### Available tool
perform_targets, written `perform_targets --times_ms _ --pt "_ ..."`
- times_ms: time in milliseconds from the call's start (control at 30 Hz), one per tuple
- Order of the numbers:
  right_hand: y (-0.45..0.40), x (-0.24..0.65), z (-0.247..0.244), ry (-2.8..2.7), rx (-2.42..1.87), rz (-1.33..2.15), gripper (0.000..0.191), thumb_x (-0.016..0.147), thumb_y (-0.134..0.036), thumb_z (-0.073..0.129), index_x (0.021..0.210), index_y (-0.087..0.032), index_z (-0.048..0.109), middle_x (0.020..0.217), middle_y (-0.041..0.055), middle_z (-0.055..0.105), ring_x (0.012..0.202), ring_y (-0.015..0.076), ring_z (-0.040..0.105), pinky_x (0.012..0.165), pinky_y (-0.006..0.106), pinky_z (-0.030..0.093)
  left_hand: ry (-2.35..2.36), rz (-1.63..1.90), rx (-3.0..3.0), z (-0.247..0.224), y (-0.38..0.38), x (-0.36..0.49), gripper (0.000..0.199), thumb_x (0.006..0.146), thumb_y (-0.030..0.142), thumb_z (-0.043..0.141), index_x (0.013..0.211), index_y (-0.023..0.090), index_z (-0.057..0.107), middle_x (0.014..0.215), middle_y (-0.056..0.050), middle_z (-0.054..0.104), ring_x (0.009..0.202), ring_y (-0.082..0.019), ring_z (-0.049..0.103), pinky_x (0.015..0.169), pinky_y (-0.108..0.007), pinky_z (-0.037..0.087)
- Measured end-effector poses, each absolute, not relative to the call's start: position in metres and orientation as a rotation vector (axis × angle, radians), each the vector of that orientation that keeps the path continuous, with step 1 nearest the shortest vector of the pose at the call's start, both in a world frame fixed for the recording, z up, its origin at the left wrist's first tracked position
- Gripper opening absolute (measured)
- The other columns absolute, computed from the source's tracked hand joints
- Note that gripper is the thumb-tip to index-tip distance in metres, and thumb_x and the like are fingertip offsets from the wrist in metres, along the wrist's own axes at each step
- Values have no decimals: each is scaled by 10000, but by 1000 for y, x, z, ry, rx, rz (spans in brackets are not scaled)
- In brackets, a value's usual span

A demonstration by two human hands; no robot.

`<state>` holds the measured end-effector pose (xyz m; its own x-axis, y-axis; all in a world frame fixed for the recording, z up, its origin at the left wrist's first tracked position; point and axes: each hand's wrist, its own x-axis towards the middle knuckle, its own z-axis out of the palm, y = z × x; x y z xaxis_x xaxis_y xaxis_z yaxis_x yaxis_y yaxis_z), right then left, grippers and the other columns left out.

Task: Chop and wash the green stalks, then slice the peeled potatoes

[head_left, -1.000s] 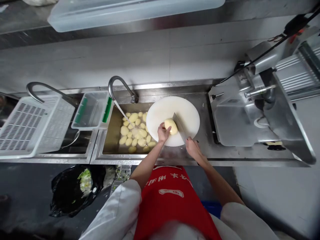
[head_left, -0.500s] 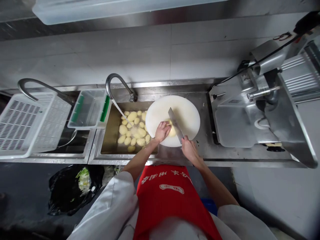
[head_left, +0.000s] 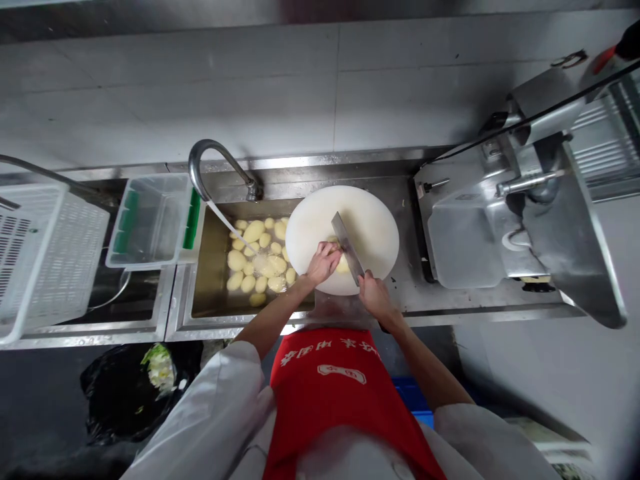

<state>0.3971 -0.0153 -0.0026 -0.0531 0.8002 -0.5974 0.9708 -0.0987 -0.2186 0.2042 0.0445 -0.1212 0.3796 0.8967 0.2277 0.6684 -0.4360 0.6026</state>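
On the round white cutting board (head_left: pixel 375 220) lies a peeled potato (head_left: pixel 343 265), partly covered by my fingers and the blade. My left hand (head_left: pixel 324 261) presses on it with curled fingers, just left of the knife. A broad cleaver (head_left: pixel 348 248) stands tilted against the potato, its tip pointing away from me. Its handle is closed inside my right hand (head_left: pixel 375 295) near the board's front edge. How deep the blade sits in the potato cannot be made out.
Left of the board, a faucet (head_left: pixel 220 150) runs water into a sink (head_left: pixel 210 293) holding several peeled potatoes (head_left: pixel 254 231). A clear bin (head_left: pixel 150 220) and a white basket (head_left: pixel 75 260) stand farther left. A metal slicer (head_left: pixel 530 193) occupies the right side. A black bag (head_left: pixel 115 393) lies below.
The view has shifted slightly, moving the sink and basket leftward in the picture. Both hands stay at the potato, with the left fingers and cleaver only slightly moved.
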Motion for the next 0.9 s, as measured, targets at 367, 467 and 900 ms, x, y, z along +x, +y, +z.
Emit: perform_targets --times_ms 367,467,900 --pt "16 362 -35 1896 1952 -1004 365 1143 -248 288 1329 -89 559 1228 220 739 1160 270 729 901 288 476 1523 868 2045 -116 48 207 210 1056 347 546 1064 209 703 1151 -135 606 1118 -299 518 1050 -496 509" --pt "19 368 -38 1909 1922 -1033 379 1150 -278 288 1317 -85 569 1226 219 741 1156 271 730 894 284 473 1627 845 1964 -113 45 213 207 988 343 659 1128 191 680 1185 -151 580 1145 -327 522 1053 -521 509" --pt "30 394 -21 2004 1970 -897 397 1151 -325 312 1299 -134 627 1135 191 764 1079 289 742 868 311 468 1563 776 878 -119 28 183 650 804 358 864 1345 201 541 1123 -111 707 760 -184 708 632 -328 616"
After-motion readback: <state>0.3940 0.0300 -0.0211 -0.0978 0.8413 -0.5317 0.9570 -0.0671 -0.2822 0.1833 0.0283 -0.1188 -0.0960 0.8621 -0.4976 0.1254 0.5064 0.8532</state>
